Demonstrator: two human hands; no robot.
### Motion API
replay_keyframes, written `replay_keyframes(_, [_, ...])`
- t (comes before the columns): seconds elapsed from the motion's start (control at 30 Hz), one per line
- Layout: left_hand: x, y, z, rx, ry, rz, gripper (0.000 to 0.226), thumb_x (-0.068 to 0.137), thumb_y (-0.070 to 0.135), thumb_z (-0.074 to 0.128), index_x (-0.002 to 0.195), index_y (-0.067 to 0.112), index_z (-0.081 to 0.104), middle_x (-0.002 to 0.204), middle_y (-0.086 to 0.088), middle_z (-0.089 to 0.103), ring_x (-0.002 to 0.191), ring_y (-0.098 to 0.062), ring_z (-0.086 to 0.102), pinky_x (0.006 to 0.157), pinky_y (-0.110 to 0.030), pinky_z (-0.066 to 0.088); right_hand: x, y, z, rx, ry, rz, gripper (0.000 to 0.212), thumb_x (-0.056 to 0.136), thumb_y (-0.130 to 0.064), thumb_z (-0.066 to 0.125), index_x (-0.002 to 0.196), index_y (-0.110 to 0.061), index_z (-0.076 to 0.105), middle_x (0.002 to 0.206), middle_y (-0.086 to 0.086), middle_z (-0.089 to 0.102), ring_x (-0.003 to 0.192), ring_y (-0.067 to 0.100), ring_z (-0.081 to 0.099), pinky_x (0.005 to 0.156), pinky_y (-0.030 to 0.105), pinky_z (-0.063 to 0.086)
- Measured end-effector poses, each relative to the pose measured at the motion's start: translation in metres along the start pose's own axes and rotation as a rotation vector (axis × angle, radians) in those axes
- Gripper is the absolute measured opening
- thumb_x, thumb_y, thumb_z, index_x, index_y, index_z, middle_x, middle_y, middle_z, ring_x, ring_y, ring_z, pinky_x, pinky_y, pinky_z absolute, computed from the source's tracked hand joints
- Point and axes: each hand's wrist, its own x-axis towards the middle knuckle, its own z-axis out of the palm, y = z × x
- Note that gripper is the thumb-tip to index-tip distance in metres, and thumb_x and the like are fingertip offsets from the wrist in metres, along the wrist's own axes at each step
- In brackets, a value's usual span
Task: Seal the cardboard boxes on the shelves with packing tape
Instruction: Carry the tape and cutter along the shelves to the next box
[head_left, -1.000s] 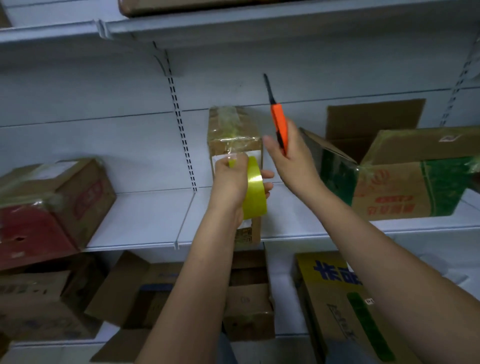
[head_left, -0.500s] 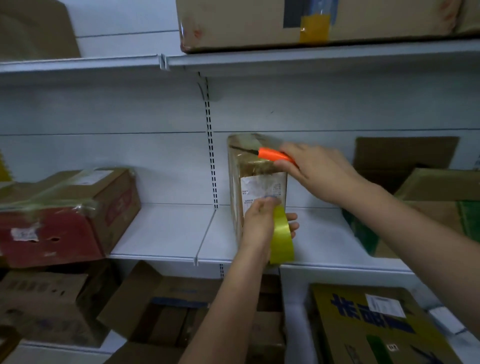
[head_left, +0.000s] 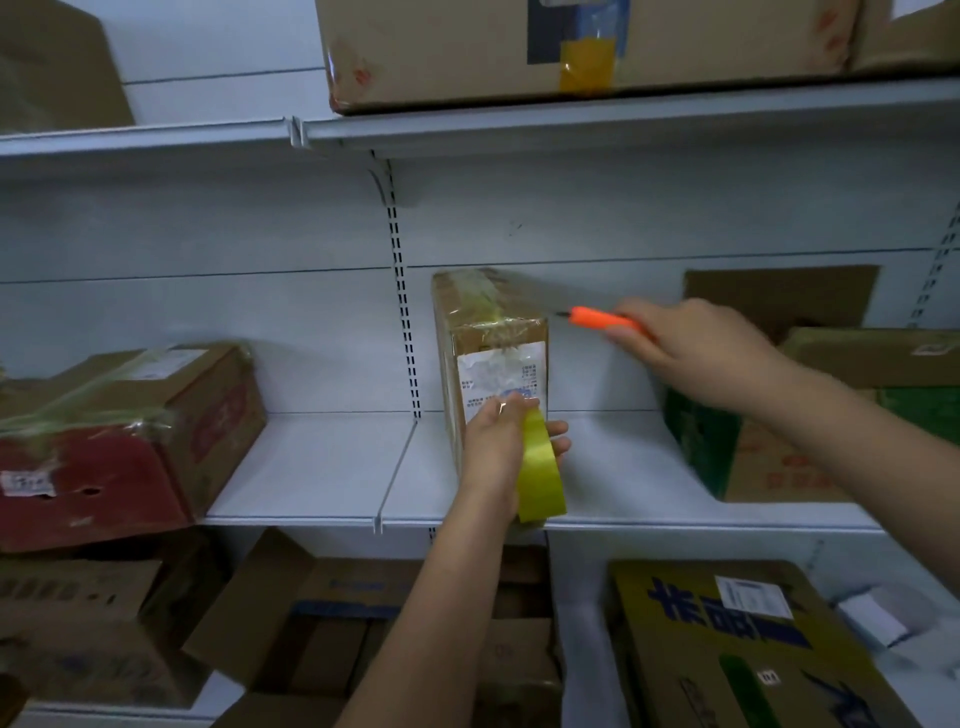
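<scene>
Cutter (head_left: 597, 318) withdrawn, seemingly beside box (head_left: 493, 332); fingers (head_left: 558, 431) gripping tape (head_left: 540, 467)

- L hand (head_left: 496, 441): bare, no glove, no ring or watch seen; forearm bare to frame bottom, no sleeve in view.
- R hand (head_left: 701, 353): bare, slightly blurred; forearm bare to right frame edge, no sleeve, no wristband.

The narrow box (head_left: 491, 358) in front of me is matt brown cardboard, wrapped over its top in glossy, wrinkled clear tape, with a white paper label (head_left: 501, 376) on its face. The tape roll (head_left: 540, 473) in my left hand (head_left: 493, 447) is shiny yellow-green plastic film. My cutter (head_left: 597, 319) has a smooth orange plastic body. The shelf (head_left: 322, 467) looks like smooth white-painted metal.
</scene>
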Motion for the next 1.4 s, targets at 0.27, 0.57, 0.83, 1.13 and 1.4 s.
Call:
replay_keyframes(0.27, [0.005, -0.006, -0.009, 0.036, 0.026, -0.029, 0.012, 0.1, 0.014, 0.05, 0.1, 0.005, 0.06, 0.066, -0.02, 0.067, 0.043, -0.022, 0.061, 0.044, -0.022, 0.049, -0.017, 0.033, 0.022, -0.19, -0.3, 0.062, 0.065, 0.087, -0.07, 0.006, 0.107, -0.029, 0.052, 0.065, -0.004, 0.056, 0.054, 0.012, 0.056, 0.057, 0.036, 0.055])
replay_keyframes(0.57, [-0.009, -0.016, -0.024, 0.125, -0.063, -0.001, 0.024, 0.104, 0.024, 0.049, 0.106, 0.003, 0.059, 0.073, -0.019, 0.068, 0.049, -0.024, 0.062, 0.049, -0.025, 0.05, 0.045, -0.029, 0.032, 0.212, 0.105, 0.018, 0.063, 0.083, -0.076, 0.044, 0.131, -0.036, 0.046, 0.114, -0.007, 0.048, 0.093, 0.019, 0.058, 0.071, 0.038, 0.05])
replay_keyframes(0.83, [-0.037, 0.047, -0.055, 0.292, -0.224, 0.021, 0.017, 0.098, 0.019, 0.059, 0.109, 0.006, 0.057, 0.087, -0.024, 0.072, 0.057, -0.029, 0.066, 0.056, -0.032, 0.055, 0.037, -0.074, 0.064, 0.747, 0.216, 0.591, 0.052, 0.08, -0.053, 0.073, 0.12, -0.022, 0.059, 0.109, 0.002, 0.058, 0.088, 0.017, 0.06, 0.071, 0.031, 0.049])
replay_keyframes(1.13, [-0.049, 0.112, -0.042, 0.655, -0.414, 0.06, 0.022, 0.101, 0.015, 0.054, 0.123, 0.013, 0.058, 0.092, -0.024, 0.073, 0.061, -0.026, 0.067, 0.064, -0.036, 0.056, 0.011, -0.119, 0.021, 1.341, 0.169, 0.534, 0.013, 0.081, -0.026, 0.079, 0.085, -0.014, 0.073, 0.059, -0.011, 0.065, 0.044, -0.004, 0.052, 0.046, 0.013, 0.038])
replay_keyframes(1.4, [-0.046, 0.156, -0.04, 1.034, -0.38, 0.151, 0.053, 0.099, 0.025, 0.06, 0.147, 0.019, 0.037, 0.089, -0.016, 0.074, 0.061, -0.016, 0.071, 0.056, -0.027, 0.057, 0.031, -0.122, 0.018, 1.372, 0.379, 0.699, 0.018, 0.08, -0.03, 0.08, 0.072, -0.02, 0.068, 0.05, -0.008, 0.056, 0.045, 0.006, 0.049, 0.049, 0.024, 0.038])
